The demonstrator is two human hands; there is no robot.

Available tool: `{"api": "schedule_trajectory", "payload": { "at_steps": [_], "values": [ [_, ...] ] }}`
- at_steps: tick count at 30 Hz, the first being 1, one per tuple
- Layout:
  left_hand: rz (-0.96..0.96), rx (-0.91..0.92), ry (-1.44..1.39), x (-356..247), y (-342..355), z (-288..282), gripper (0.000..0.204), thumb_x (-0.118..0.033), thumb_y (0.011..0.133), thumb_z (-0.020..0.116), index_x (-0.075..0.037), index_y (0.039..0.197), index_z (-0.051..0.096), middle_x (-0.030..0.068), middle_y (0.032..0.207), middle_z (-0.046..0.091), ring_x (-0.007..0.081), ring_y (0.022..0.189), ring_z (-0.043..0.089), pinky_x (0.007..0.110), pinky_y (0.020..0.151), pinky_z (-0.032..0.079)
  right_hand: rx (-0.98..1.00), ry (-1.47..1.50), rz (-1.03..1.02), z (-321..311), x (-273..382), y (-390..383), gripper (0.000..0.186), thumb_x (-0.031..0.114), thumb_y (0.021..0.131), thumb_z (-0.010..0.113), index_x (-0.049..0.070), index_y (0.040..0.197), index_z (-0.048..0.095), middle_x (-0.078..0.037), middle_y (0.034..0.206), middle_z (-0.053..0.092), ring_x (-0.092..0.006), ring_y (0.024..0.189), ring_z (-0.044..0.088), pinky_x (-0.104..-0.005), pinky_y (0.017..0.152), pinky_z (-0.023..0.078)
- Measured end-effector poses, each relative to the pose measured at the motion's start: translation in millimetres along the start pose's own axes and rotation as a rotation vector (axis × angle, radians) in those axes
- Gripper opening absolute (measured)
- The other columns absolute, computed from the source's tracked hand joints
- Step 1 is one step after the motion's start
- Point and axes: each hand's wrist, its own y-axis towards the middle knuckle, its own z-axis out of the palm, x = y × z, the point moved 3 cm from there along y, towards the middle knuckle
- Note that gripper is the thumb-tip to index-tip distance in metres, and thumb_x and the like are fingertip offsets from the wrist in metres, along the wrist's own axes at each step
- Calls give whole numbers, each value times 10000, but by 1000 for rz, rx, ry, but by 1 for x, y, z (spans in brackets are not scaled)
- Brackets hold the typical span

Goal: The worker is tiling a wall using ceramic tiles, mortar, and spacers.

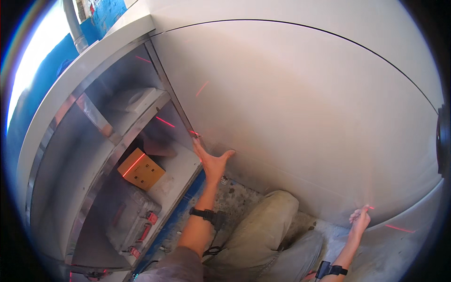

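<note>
My left hand point(212, 162) is open, thumb and fingers spread against the lower left of a large white panel point(296, 108), beside a metal corner strip point(173, 103). My right hand point(360, 217) has its fingers curled at the panel's lower right; whether anything is in them is too small to tell. Red laser lines cross the panel and shelving. Left of the panel is a white cabinet with metal-edged shelves point(120, 143), holding an orange box point(141, 171) and a grey case with red latches point(136, 216).
My bent legs point(260, 225) rest on a stained floor point(239, 192) below the panel. A curved grey surface point(399, 237) lies at lower right. A dark object point(440, 141) sits at the right edge. A blue wall point(103, 14), a pipe point(75, 26) and a bright opening are at upper left.
</note>
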Motion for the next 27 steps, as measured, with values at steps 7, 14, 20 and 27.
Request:
{"api": "schedule_trajectory", "payload": {
  "at_steps": [7,14,20,27],
  "values": [
    [135,43,-84,34,27,-11,1395,-257,593,985,23,1587,47,277,1621,197,382,1509,245,456,1228,248,1,2,-2,0,0,-1,653,685,954,545,63,758,580,-44,575,557,-141,475,537,-273,442,408],
    [40,70,-43,39,26,-3,1409,-249,588,988,22,1589,35,282,1627,182,373,1522,224,455,1238,235,-9,10,15,-8,-5,3,622,657,969,546,67,778,589,-36,581,548,-139,489,539,-273,450,414],
    [84,69,-112,34,28,-4,1403,-255,583,992,35,1585,55,281,1641,164,377,1528,213,453,1241,228,-8,5,-8,3,15,-12,594,630,983,547,68,794,595,-29,592,550,-132,503,544,-273,453,410],
    [130,57,-122,35,26,-2,1369,-233,607,983,33,1586,65,281,1634,177,365,1530,215,441,1244,227,-2,14,-13,5,12,-10,598,624,982,557,68,764,592,-31,585,550,-133,502,546,-274,457,399]
  ]
}}
